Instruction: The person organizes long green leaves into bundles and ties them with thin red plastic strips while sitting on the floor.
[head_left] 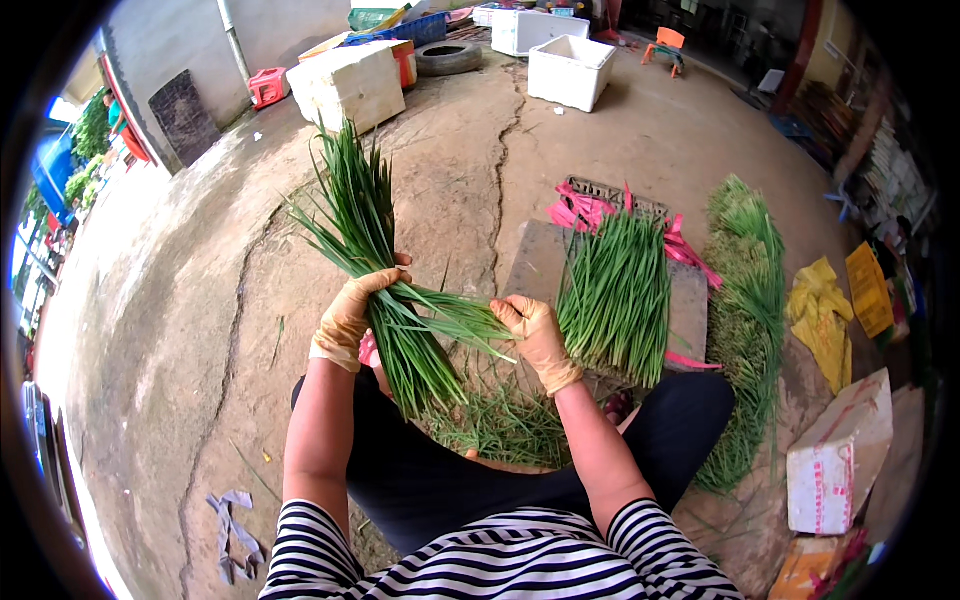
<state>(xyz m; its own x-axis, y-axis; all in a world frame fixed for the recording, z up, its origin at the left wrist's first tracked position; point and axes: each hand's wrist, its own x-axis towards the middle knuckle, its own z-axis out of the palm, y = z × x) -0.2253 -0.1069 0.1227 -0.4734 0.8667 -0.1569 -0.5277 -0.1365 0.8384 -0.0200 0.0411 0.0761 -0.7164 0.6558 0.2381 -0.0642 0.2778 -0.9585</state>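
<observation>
My left hand (350,312), in a thin tan glove, is wrapped round a thick bunch of green chives (357,210). The long leaf tips point up and away from me, and the stalk ends hang over my left leg. A thinner bundle of chive strands (455,312) slants out of that bunch to the right. Its ends are pinched in my right hand (530,328), gloved the same way. Right of my right hand, a neat pile of chives (617,295) lies on a low grey board (688,310).
Pink ribbons (582,208) lie round the pile. Loose trimmings (505,425) litter the ground between my legs. A long heap of chives (742,300) runs along the right, near a yellow bag (820,315) and a carton (840,460). Foam boxes (570,75) stand farther off.
</observation>
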